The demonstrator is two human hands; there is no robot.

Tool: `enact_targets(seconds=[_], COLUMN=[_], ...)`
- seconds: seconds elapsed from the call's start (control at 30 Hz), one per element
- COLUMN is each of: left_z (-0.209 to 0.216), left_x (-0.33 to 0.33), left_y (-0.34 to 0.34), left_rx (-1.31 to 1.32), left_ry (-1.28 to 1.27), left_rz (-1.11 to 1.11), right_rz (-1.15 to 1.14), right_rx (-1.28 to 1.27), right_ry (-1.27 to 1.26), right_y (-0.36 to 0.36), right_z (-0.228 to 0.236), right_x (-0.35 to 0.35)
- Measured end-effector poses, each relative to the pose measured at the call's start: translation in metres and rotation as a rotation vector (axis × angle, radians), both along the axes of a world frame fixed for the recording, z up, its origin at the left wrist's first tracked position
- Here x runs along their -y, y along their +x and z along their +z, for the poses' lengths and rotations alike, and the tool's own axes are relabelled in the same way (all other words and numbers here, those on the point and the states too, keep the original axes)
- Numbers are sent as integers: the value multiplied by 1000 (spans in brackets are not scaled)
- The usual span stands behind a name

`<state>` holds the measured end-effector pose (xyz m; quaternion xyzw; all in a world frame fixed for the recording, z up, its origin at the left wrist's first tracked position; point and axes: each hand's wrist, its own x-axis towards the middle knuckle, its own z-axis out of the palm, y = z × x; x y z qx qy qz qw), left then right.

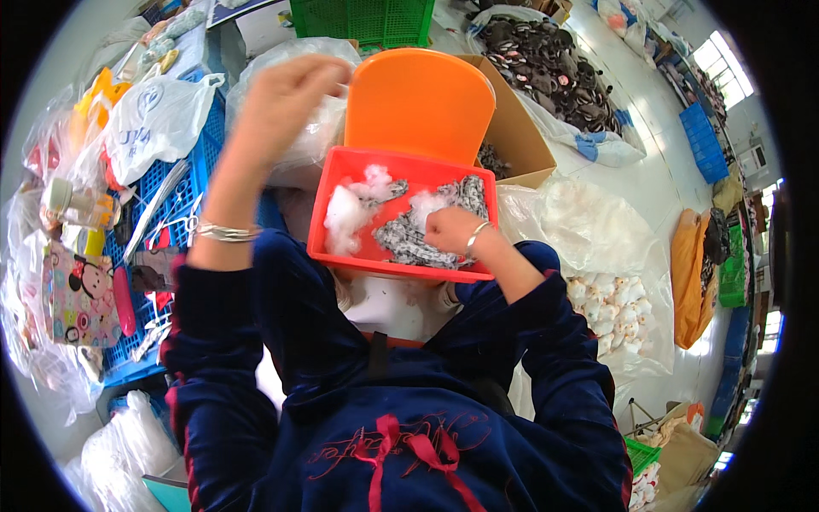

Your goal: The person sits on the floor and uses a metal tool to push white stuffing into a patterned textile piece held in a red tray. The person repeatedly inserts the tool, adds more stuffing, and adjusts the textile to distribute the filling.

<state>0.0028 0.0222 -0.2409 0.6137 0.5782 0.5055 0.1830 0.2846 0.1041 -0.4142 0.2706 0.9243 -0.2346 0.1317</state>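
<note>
A shallow red tray [371, 243] rests across my knees. White fluffy stuffing [345, 220] lies at its left side, beside a small scrap of grey mottled fabric. More grey, black and white patterned fabric pieces [405, 243] are heaped at its right, with a tuft of stuffing [424, 205] on them. My right hand [452, 230] is down on this heap, fingers curled closed; what they pinch is hidden. My left hand [299, 92] is raised beyond the tray's far left corner, over a clear plastic bag. It is smeared by motion, and its fingers cannot be read.
An orange chair [418, 102] with its backrest up stands behind the tray, before a cardboard box [520, 141]. At left, a blue crate [189, 205] carries scissors, bags and a jar [72, 200]. A plastic bag of small white pieces [610, 307] lies at right.
</note>
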Motion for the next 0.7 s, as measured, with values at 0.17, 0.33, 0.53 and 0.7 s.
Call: enact_targets(seconds=[0.17,0.33,0.53,0.7], left_z=[-93,-182,-277,-266], left_x=[-67,-76,-63,-65], left_y=[54,55,58,63], left_rx=[222,32,-654,-668], left_ry=[-227,-734,-521,-692], left_rz=[-267,-386,-95,-281], right_rz=[-64,-194,24,38], right_rx=[126,24,128,-85], right_ry=[-12,-38,-100,-393], right_y=[-8,-6,-19,-10], right_z=[-59,-50,-49,-31], right_x=[11,2,-11,-38])
